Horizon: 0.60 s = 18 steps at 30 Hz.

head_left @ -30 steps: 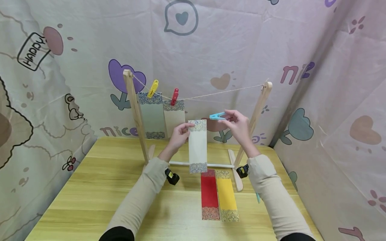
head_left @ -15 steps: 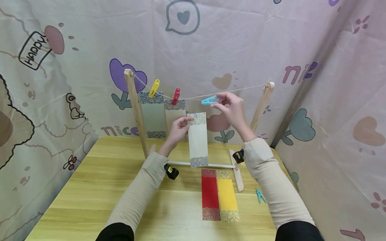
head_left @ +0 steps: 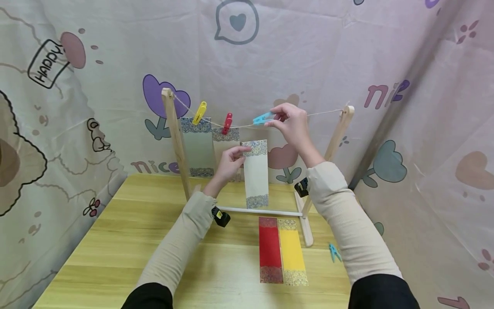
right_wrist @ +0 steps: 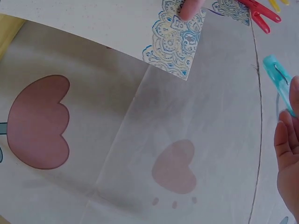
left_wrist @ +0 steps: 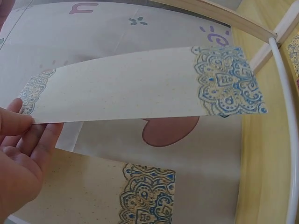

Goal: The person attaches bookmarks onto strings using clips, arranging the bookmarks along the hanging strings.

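My left hand (head_left: pixel 230 163) pinches a white paper strip (head_left: pixel 256 176) by its left edge, near the patterned top end. The strip hangs upright below the string (head_left: pixel 322 113), apart from it. In the left wrist view, thumb and fingers hold the edge of the white strip (left_wrist: pixel 126 86). At string height, my right hand (head_left: pixel 291 122) pinches a light blue clothespin (head_left: pixel 263 118). The right wrist view shows that clothespin (right_wrist: pixel 279 79) close beside the string (right_wrist: pixel 259 116). A red clothespin (head_left: pixel 227 123) and a yellow clothespin (head_left: pixel 199 113) grip two other strips on the string.
Wooden posts, left (head_left: pixel 175 141) and right (head_left: pixel 335 137), carry the string, with a white rod (head_left: pixel 266 211) low between them. A red strip (head_left: pixel 269 249) and a yellow strip (head_left: pixel 292 253) lie on the table (head_left: pixel 127 240). Another blue clothespin (head_left: pixel 335 253) lies at right.
My right hand has risen and moved left, bringing the blue clothespin up to the string. My left hand has lifted the white strip somewhat higher.
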{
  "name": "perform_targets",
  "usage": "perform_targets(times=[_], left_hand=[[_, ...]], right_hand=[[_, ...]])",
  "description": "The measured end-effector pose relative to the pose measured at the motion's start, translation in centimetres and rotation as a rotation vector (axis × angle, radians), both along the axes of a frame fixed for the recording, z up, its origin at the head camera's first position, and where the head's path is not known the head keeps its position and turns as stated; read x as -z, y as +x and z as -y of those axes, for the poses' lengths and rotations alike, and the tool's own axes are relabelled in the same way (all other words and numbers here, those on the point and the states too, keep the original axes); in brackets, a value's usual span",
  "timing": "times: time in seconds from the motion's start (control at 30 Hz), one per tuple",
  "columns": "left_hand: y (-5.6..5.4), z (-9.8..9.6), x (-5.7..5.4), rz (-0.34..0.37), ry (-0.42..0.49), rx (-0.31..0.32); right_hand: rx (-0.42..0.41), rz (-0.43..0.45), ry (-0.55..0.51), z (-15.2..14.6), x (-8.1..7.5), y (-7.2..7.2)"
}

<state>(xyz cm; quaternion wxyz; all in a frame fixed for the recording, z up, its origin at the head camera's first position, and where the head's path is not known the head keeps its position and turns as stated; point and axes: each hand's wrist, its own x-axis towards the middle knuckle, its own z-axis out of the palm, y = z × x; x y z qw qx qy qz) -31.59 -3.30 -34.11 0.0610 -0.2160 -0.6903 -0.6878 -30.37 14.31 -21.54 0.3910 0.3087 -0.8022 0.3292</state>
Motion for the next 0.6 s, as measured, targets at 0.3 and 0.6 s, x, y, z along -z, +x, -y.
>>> perform_targets(times=[0.3,0.6], left_hand=[[0.03,0.24,-0.19,-0.025,0.005,-0.005],[-0.05,0.37,-0.35,-0.046,0.018,0.003]], right_hand=[[0.038,0.063,0.071,0.56,-0.54,-0.08],[0.085,0.070,0.123,0.61,-0.50,-0.34]])
